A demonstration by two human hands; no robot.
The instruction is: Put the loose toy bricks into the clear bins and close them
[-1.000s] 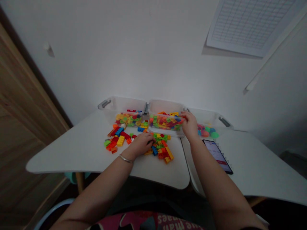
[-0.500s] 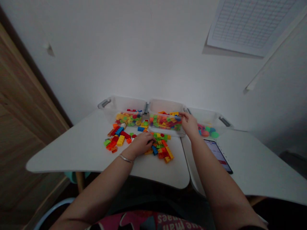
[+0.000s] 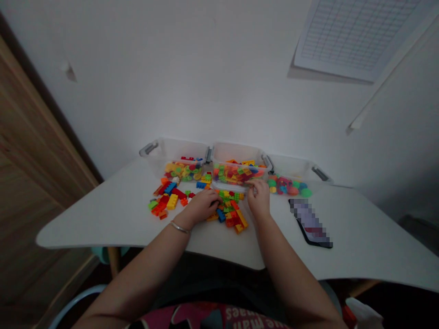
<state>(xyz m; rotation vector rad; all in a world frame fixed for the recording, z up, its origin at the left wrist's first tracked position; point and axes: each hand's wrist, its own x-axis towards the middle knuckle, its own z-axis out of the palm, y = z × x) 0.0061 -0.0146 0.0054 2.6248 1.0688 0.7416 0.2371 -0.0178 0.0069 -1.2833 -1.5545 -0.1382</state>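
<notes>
Loose toy building bricks (image 3: 236, 214) in red, orange, yellow, green and blue lie in a pile on the white table. At this pile's left edge rests my left hand (image 3: 204, 204), its fingers curled down among the bricks; what they hold, if anything, is hidden. My right hand (image 3: 259, 197) hovers just in front of the middle clear bin (image 3: 236, 186), fingers reaching left above the pile's right side, with no brick visible in them. That bin is filled with mixed bricks (image 3: 238, 172). Another group of bricks (image 3: 172, 201) lies left of my left hand.
A left clear bin (image 3: 164, 148) holds yellow, red and green pieces. The right clear bin (image 3: 291, 165) contains colourful round pieces. A phone (image 3: 310, 224) lies on the table (image 3: 356, 228) to the right. The wall (image 3: 206, 82) rises directly behind the bins.
My right hand has come down from the middle bin's right rim, moving left and nearer to me towards the brick pile. My left hand has stayed in place.
</notes>
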